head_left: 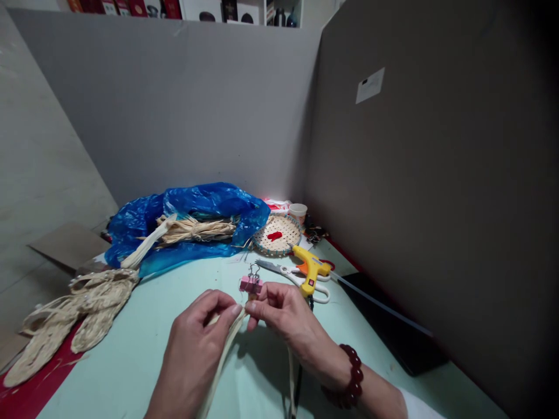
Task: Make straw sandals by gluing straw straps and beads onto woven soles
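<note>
Between my two hands is a pale strip of dried plant fibre (227, 353), its long end hanging down toward me. My left hand (198, 334) is closed, pinching the strip between thumb and finger. My right hand (282, 314) pinches the same fibre close by, its fingertips almost meeting the left ones. A pink binder clip (251, 284) stands just beyond the fingertips, at the upper end of the fibre work. What exactly the clip grips is hidden by my fingers. Another thin strand (292, 378) hangs below my right hand.
A yellow glue gun (312, 269) lies over white-handled scissors (323, 294). Behind are a woven basket (279, 250) with a red piece inside, a paper cup (298, 210) and a blue plastic bag (201, 198) of fibre. Woven sandals (52, 323) lie left; a black flat object (388, 326) lies right.
</note>
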{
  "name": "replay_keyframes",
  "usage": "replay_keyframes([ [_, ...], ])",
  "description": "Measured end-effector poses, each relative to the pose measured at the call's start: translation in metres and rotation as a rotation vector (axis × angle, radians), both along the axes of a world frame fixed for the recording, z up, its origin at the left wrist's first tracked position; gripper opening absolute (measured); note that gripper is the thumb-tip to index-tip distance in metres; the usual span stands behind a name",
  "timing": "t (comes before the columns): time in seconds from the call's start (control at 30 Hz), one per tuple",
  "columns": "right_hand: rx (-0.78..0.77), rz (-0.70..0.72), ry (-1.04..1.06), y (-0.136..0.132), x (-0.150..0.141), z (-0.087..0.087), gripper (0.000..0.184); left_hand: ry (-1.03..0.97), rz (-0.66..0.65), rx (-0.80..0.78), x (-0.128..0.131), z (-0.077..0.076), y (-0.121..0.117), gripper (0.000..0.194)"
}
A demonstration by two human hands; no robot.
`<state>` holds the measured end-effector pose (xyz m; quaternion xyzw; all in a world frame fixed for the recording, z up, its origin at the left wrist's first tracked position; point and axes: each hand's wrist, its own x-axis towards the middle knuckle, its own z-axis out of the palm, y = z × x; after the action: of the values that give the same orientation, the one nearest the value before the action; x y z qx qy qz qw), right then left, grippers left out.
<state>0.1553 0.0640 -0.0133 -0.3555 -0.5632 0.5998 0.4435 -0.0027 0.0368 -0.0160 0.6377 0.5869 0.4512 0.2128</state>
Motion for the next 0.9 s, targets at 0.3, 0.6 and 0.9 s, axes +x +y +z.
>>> replay_keyframes([
  [0.3,-0.093,-0.113,0.052,0.004,0.000,-0.003,0.026,0.426,-0.088,0.480,0.011,-0.022,-0.017,0.023],
  [0.6,-0.195,-0.124,0.138,0.007,-0.001,-0.010,0.032,0.619,-0.254,0.573,0.017,-0.054,-0.016,0.049],
  [0.9,-0.098,-0.078,0.147,0.007,0.003,-0.009,0.023,-0.048,-0.014,0.149,0.001,-0.007,-0.010,0.014],
])
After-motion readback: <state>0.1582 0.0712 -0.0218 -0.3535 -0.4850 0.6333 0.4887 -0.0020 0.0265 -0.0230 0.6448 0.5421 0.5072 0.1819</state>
